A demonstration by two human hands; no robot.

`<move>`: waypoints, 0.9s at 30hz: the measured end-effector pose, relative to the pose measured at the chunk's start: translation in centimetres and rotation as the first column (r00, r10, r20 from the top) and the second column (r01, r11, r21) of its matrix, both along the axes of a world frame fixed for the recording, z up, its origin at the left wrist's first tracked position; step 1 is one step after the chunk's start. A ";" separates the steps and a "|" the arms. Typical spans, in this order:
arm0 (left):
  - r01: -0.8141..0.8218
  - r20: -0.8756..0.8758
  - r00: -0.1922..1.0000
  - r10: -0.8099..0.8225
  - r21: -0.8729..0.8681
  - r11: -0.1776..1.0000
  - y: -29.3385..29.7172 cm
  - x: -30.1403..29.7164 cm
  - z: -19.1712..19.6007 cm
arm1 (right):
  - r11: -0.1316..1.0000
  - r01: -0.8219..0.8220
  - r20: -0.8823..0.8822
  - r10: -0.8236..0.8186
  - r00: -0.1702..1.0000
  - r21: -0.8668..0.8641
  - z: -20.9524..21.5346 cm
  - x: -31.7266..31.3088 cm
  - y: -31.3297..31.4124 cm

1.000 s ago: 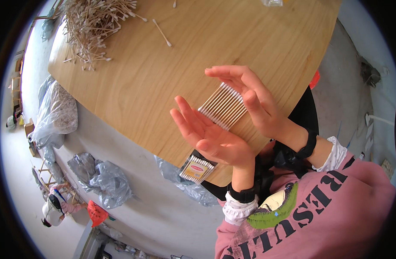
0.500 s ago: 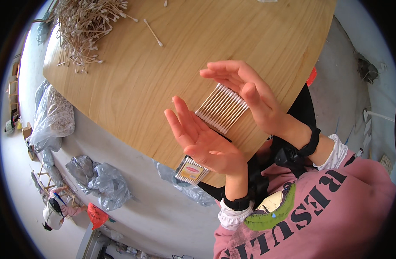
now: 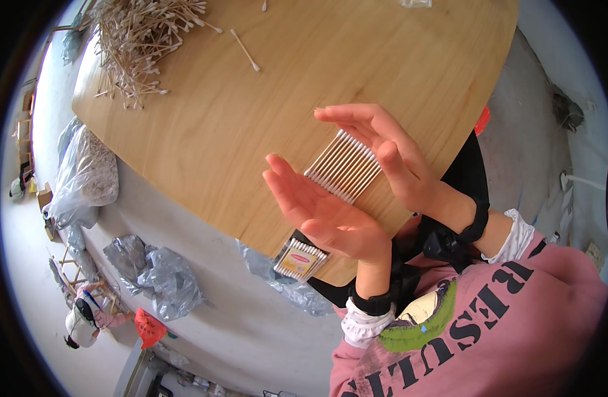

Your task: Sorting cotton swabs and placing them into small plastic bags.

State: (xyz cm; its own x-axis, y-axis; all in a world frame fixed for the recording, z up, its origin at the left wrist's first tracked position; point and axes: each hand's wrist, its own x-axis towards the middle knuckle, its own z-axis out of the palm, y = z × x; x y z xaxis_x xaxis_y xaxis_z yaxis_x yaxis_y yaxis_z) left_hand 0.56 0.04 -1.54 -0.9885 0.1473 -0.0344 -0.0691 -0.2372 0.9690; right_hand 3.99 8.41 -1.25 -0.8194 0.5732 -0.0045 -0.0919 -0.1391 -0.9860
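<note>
A flat, even row of cotton swabs (image 3: 343, 167) lies side by side on the wooden table, between my two hands. My left hand (image 3: 335, 220) is at the row's lower-left ends, palm turned up and inward, fingers stretched out. Around the upper-right ends curves my right hand (image 3: 400, 162), its fingers extended and thumb apart. Whether either palm presses on the swab tips is hard to see. Just below my left hand, near the table edge, sits a small pack of swabs (image 3: 300, 259) with a yellow and white label.
A large loose heap of swabs (image 3: 141, 46) covers the table's far left corner. One stray swab (image 3: 244, 49) lies beside it. Clear bags (image 3: 95, 173) and grey plastic bags (image 3: 161, 271) rest on the floor at left. Another person (image 3: 85, 321) is at the lower left.
My left hand has shifted right, closer in against the row, uncovering more of the labelled pack. My right hand has moved slightly nearer to me. The view has shifted a little.
</note>
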 end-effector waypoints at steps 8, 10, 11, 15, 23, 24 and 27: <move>-0.016 0.010 1.000 0.016 0.023 1.000 0.1 -0.2 0.1 | 1.000 0.000 -0.004 0.000 1.000 0.018 -0.1 -0.4 -0.2; -0.013 0.009 1.000 0.012 0.034 0.999 -0.1 -0.3 -0.1 | 0.999 0.022 -0.009 -0.022 1.000 0.024 -0.1 -0.5 -0.3; -0.015 0.007 1.000 0.014 0.031 0.999 0.0 -0.4 -0.2 | 1.000 0.020 -0.012 -0.020 1.000 0.021 0.1 -0.7 -0.3; -0.021 0.013 1.000 0.021 0.014 1.000 0.6 -1.7 0.1 | 1.000 0.015 0.011 -0.015 1.000 0.013 -0.1 -2.1 0.0; 0.048 0.036 0.998 -0.048 -0.006 0.999 0.4 -2.9 0.9 | 0.999 0.027 -0.048 -0.026 0.999 0.018 -0.2 -2.7 0.8; 0.056 0.026 0.998 -0.056 -0.002 0.998 0.3 -3.0 0.8 | 1.000 0.025 -0.055 -0.024 0.998 0.017 -0.3 -2.8 0.8; 0.065 0.012 0.998 -0.065 0.005 0.998 0.1 -3.0 0.5 | 0.999 0.024 -0.056 -0.022 0.998 0.023 -0.3 -2.8 0.8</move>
State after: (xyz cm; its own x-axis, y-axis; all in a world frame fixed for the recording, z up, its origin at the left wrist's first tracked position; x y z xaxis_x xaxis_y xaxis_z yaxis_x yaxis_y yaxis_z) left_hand -2.45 0.12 -1.02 -0.9764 0.2111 -0.0458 -0.0964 -0.2363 0.9669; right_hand 1.21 9.25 -1.54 -0.8046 0.5913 0.0548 -0.1499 -0.1130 -0.9822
